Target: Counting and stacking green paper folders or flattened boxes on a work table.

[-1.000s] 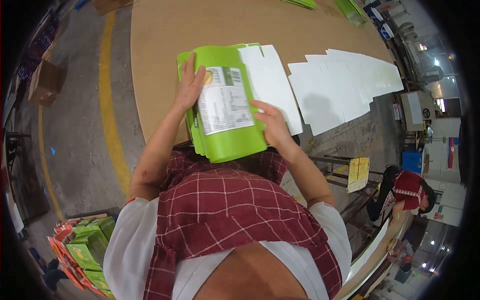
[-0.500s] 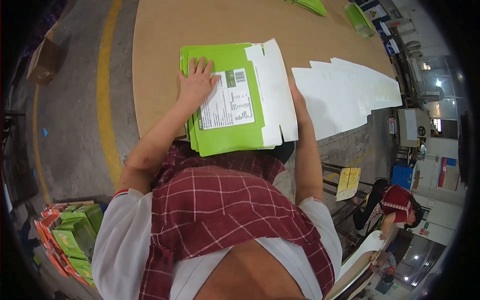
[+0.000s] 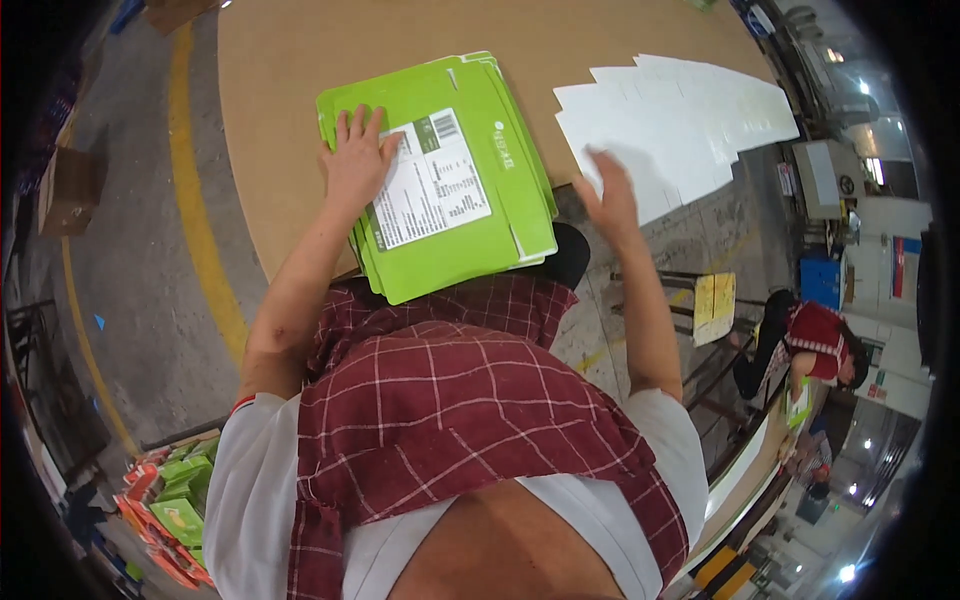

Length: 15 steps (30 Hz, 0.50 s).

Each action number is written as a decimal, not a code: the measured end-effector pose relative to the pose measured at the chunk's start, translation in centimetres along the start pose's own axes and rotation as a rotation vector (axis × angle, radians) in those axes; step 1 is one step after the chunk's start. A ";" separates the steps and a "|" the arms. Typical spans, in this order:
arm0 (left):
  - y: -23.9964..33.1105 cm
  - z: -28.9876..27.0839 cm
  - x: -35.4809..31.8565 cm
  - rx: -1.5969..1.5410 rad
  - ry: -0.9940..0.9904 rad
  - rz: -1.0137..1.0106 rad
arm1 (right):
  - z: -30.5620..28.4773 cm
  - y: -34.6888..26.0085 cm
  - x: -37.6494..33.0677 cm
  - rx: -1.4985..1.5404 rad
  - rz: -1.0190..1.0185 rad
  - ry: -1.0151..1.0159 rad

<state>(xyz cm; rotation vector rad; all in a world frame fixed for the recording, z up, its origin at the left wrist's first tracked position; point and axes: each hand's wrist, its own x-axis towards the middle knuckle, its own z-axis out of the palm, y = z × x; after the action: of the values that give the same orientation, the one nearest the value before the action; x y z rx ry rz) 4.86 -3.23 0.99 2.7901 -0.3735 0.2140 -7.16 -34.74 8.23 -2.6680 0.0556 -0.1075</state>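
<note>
Left grip (image 3: 357,165) palm-down on green carton (image 3: 440,190), right grip (image 3: 612,202) apart

Packaging workshop, yellow-lined concrete floor (image 3: 130,270), brown worktable (image 3: 290,50), flat green cartons (image 3: 437,185), co-worker (image 3: 812,335)

Person's hands: 2, left hand (image 3: 357,165) and right hand (image 3: 614,200). Worktop (image 3: 400,35): 1. On it, green card stack (image 3: 420,270): 1; sheets in it can't be counted, edges overlap. White label panel (image 3: 435,185) on its top sheet: 1. White sheet fan (image 3: 690,120), right: 1, several sheets, exact number unclear. Left side: yellow floor lines (image 3: 195,200), 2; brown carton (image 3: 70,190), 1, plus 1 more far left. Near left: green-and-orange pile (image 3: 180,515), 1, pieces uncountable. Right: blue box (image 3: 821,282), 1; co-worker in red (image 3: 815,335), 1.
</note>
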 end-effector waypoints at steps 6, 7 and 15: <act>0.3 0.2 0.6 -0.049 -0.030 -0.015 | 2.9 5.1 -0.2 -0.734 0.173 -0.135; 0.6 0.1 1.0 -0.054 -0.028 -0.008 | 2.8 5.5 0.0 -0.604 0.200 -0.212; -0.1 0.3 -0.3 -0.053 0.077 -0.026 | -10.4 -11.6 -3.5 0.885 0.190 0.371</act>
<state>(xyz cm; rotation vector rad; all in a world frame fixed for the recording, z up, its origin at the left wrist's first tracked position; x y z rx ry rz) 4.66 -3.16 0.67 2.7237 -0.3198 0.3000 -11.24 -28.93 22.51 -1.7247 0.3022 -0.4482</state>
